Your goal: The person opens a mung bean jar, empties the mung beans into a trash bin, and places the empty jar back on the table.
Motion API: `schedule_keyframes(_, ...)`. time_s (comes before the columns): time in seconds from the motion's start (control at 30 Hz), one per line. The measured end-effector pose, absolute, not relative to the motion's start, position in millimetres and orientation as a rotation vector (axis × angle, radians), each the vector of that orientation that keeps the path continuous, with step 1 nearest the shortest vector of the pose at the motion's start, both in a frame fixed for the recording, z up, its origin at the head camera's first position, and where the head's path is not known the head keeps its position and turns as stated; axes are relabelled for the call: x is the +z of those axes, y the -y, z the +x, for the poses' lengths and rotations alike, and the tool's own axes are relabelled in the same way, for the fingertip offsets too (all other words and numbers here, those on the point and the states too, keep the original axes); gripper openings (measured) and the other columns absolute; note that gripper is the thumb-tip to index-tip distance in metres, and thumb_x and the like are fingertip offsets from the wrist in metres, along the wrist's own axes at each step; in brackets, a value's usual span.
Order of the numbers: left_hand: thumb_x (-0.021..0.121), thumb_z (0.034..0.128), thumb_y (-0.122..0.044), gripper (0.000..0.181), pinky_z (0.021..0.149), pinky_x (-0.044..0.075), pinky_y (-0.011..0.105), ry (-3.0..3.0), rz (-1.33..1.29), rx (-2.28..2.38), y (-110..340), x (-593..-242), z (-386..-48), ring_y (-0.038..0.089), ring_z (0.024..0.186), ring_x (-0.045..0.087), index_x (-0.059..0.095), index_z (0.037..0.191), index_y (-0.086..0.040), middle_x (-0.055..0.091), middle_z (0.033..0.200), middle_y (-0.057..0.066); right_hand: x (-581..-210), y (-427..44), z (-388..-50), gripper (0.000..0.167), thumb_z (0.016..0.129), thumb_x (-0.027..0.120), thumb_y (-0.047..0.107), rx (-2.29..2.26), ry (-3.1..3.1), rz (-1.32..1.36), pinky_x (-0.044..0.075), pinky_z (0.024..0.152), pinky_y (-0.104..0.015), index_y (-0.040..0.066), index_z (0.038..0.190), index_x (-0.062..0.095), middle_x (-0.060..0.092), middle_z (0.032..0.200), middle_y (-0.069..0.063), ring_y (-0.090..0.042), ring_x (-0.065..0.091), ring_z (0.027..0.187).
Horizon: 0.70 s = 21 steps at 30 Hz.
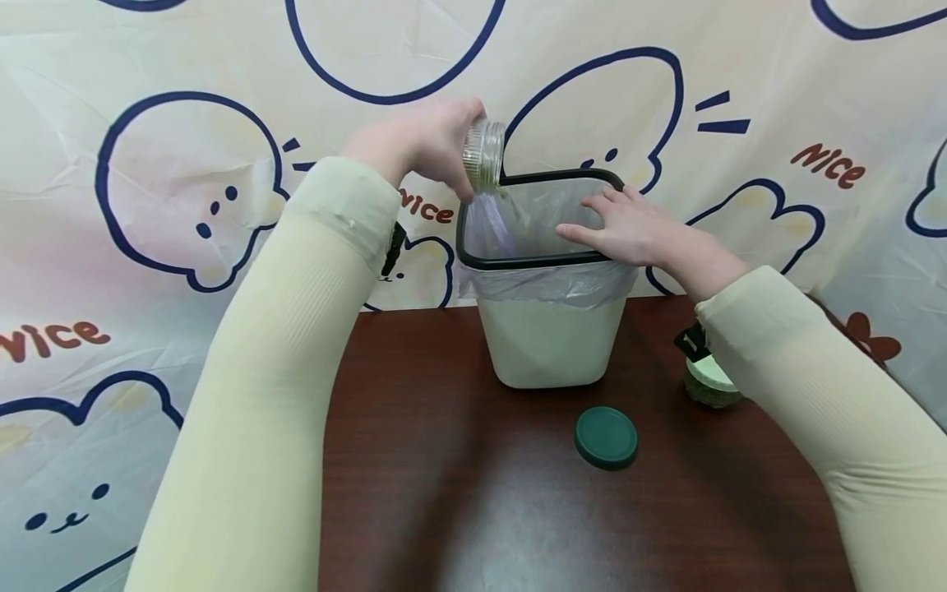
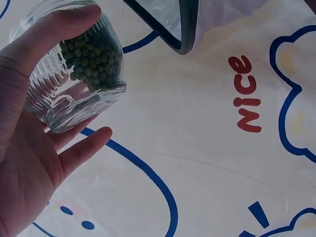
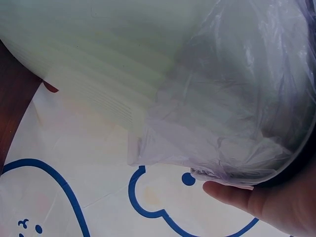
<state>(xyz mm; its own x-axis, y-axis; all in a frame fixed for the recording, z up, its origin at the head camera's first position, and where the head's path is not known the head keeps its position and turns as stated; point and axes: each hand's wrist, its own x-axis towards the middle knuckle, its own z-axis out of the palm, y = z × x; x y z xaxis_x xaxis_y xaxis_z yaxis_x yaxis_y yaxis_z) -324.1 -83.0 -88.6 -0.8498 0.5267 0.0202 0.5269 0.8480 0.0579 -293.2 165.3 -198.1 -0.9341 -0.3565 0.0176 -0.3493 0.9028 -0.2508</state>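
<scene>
The left hand (image 1: 436, 146) grips a ribbed glass jar (image 1: 484, 156), tilted mouth-down over the left side of a pale green bin (image 1: 551, 337). Small green beans (image 2: 94, 61) show inside the jar in the left wrist view, and some greenish matter falls from its mouth in the head view. The bin has a black rim (image 1: 540, 263) and a translucent liner bag (image 1: 577, 284) folded over it. At the rim's right side rests the right hand (image 1: 629, 226), fingers spread; in the right wrist view this hand (image 3: 281, 202) lies beside the rim and liner.
A dark green lid (image 1: 606, 437) lies on the brown table (image 1: 444, 493) in front of the bin. To the right, partly behind the right sleeve, stands a small green container with a pale lid (image 1: 712, 380). A patterned cloth (image 1: 222, 49) hangs behind the bin.
</scene>
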Motion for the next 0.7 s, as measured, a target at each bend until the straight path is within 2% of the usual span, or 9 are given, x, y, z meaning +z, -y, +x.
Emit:
schedule_keyframes(0.23,0.085,0.0686,-0.021,0.095,0.097,0.043,0.044,2.939,-0.847,0.060,81,-84,-325,0.029,0.114,0.050,0.031,0.145,-0.004,0.049,0.131,0.014,-198,-166,-293,0.088,0.095,0.033,0.066,-0.403,-3.042,-0.568,0.013,0.110,-0.062,-0.001,0.151,0.027,0.016,0.155,-0.028,-0.047,0.009,0.141)
schedule_keyframes(0.43,0.084,0.0662,-0.013,0.090,0.097,0.044,0.042,2.984,-0.905,0.045,80,-94,-327,0.030,0.111,0.050,0.034,0.140,-0.001,0.050,0.127,0.016,-200,-166,-293,0.088,0.095,0.033,0.067,-0.414,-3.038,-0.558,0.013,0.110,-0.063,-0.001,0.151,0.027,0.016,0.155,-0.027,-0.046,0.008,0.142)
schedule_keyframes(0.7,0.085,0.0659,-0.013,0.093,0.098,0.044,0.043,2.965,-0.913,0.024,80,-92,-327,0.032,0.113,0.049,0.032,0.141,0.000,0.049,0.129,0.017,-202,-165,-294,0.088,0.094,0.033,0.067,-0.404,-3.046,-0.573,0.013,0.110,-0.062,0.000,0.151,0.028,0.017,0.155,-0.027,-0.046,0.010,0.141)
